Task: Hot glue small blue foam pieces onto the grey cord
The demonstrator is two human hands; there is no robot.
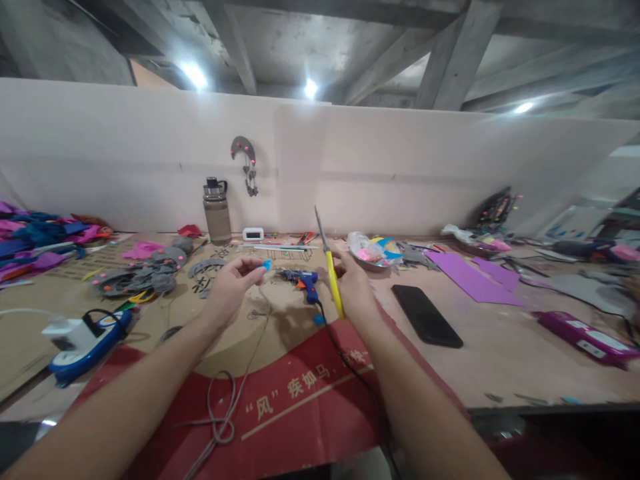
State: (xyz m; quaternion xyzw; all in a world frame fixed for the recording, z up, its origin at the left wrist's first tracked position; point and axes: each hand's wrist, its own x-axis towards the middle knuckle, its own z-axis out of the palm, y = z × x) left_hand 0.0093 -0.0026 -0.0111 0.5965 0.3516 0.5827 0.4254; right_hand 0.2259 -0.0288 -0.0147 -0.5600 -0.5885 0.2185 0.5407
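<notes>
My left hand [233, 288] is closed, pinching a small bright-blue piece [267, 265] between thumb and fingertips. My right hand [354, 288] is closed around yellow-handled scissors [333, 283], seen edge-on with the pointed metal blades upward. Between the hands, a blue glue gun [309, 285] with an orange trigger lies on the cardboard, its black cable running toward me. Another small blue piece [319, 320] rests below it. A thin grey cord [225, 420] trails in loops over the red printed part of the cardboard [300, 407].
To the right lie a black phone [427, 315], purple sheets [475, 280] and a magenta device [585, 339]. A bowl of scraps [375, 257] stands behind. On the left are grey felt pieces [145, 273], a blue power strip [90, 350] and a bottle [217, 213].
</notes>
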